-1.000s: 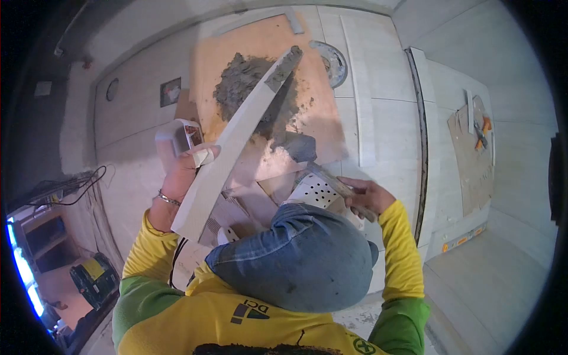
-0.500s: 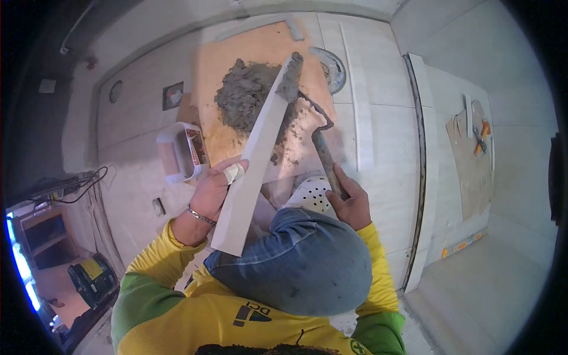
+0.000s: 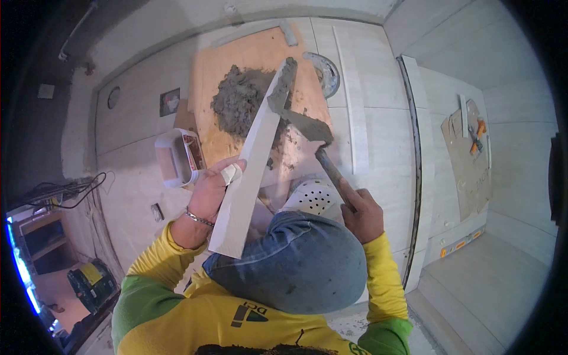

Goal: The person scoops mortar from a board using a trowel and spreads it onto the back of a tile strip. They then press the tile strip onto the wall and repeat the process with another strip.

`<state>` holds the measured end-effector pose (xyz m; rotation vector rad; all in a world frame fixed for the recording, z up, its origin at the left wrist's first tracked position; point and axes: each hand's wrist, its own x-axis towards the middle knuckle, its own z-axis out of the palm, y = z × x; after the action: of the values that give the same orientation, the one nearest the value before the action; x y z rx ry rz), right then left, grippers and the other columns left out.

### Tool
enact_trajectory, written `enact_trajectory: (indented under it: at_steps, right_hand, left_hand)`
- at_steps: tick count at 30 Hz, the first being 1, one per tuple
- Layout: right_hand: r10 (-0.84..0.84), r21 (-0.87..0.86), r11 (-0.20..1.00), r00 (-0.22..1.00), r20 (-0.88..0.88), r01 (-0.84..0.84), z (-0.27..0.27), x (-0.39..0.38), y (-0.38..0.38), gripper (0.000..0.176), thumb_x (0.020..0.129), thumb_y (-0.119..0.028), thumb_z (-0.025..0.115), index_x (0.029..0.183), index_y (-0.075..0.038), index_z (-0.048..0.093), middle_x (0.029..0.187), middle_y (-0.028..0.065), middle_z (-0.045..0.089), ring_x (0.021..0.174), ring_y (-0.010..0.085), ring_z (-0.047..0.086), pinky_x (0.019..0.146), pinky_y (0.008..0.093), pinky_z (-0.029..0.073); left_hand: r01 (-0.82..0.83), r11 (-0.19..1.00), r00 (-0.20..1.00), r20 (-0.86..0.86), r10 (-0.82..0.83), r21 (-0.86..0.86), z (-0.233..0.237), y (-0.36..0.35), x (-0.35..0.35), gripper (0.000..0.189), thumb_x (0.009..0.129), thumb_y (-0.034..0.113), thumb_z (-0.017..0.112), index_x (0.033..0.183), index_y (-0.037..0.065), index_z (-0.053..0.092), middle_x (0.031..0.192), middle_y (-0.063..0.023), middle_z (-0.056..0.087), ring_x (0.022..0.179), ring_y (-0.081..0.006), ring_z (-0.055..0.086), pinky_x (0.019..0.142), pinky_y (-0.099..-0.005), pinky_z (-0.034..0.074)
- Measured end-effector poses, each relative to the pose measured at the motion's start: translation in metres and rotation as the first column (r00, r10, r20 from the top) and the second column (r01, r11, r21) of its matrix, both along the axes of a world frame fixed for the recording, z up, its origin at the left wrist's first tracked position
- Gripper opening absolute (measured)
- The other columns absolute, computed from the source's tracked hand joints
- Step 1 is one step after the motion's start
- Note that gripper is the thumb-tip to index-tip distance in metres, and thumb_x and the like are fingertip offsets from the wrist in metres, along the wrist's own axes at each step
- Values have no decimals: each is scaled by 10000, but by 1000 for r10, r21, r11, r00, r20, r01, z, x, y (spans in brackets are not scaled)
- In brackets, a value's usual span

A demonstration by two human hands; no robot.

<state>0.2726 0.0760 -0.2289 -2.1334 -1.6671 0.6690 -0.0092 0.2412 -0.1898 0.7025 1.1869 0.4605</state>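
Tile (image 3: 245,177) clamped in left hand (image 3: 213,192), trowel (image 3: 307,125) gripped in right hand (image 3: 362,214), blade at tile's top end. Mortar (image 3: 287,72) there probably gets dropped if tile's tilted.

I see rough, lumpy grey mortar (image 3: 236,103) on the matt brown board (image 3: 207,77); over the board, a smooth pale tile strip (image 3: 251,160) and a dull metal trowel (image 3: 320,149), mortar-smeared.

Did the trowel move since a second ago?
Yes. The trowel in the right hand went up the orange board toward the mortar pile; its tip now meets the tile strip.
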Motion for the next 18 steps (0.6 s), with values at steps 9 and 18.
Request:
enact_trajectory:
  at_steps: [9,18]
  right_hand:
    - [11,204,975,905,-425,84,-58,-32,0,623,745,-26,687,1333,-127,510,903,148,609,797,299,600,708,351,496]
    - [5,18,1000,990,-143,-3,-116,-16,-68,621,780,-84,626,1359,-249,472,894,150,590,788,343,594,693,416,505]
  left_hand:
    - [-34,996,993,110,43,-83,18,0,14,277,906,290,585,1058,63,634,811,21,632,653,-55,579,556,-194,445]
    - [26,994,999,-41,-22,102,-9,12,-16,263,896,282,603,1076,90,624,840,7,643,651,-76,595,583,-199,475]
